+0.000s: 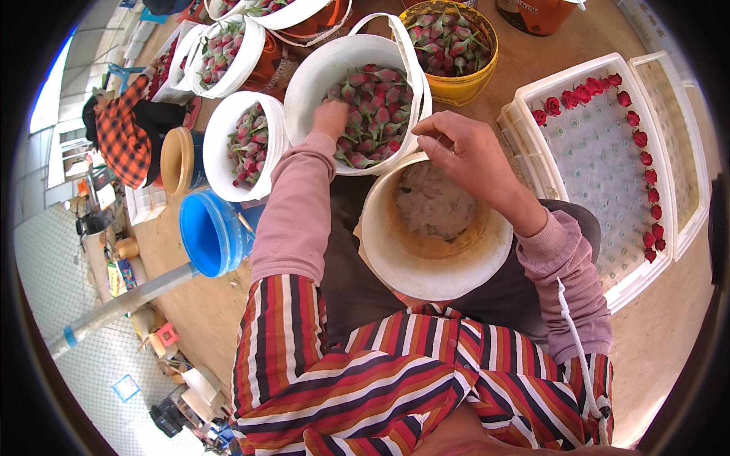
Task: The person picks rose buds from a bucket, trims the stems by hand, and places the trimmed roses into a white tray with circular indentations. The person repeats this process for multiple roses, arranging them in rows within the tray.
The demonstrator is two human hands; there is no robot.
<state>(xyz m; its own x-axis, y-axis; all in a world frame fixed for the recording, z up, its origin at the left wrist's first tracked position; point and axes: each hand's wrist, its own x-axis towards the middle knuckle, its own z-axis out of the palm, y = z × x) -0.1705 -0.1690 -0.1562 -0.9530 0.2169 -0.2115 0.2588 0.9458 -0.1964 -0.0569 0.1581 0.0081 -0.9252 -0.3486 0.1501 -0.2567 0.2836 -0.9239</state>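
My left hand (331, 119) reaches into a large white bucket (308, 68) of cut rosebuds (376, 114). Its fingertips are down by the buds and hidden, so a grip cannot be made out. Over the rim of a stained, off-white bucket (439, 273) between my knees hangs my right hand (462, 154). The fingers there are curled, with a gap to the thumb and nothing visible between them. Pale, translucent scraps (436, 205) cover the bottom of that bucket. The two buckets stand rim to rim, and the white one's handle (402, 43) stands up beside my right hand.
To the right, a white plastic crate (582, 165) holds red rose heads (640, 138) along two sides. A yellow bucket (467, 91) and a smaller white bucket (214, 142) contain more buds. A blue bucket (199, 233) lies left. A person in a checked shirt (122, 137) works farther left.
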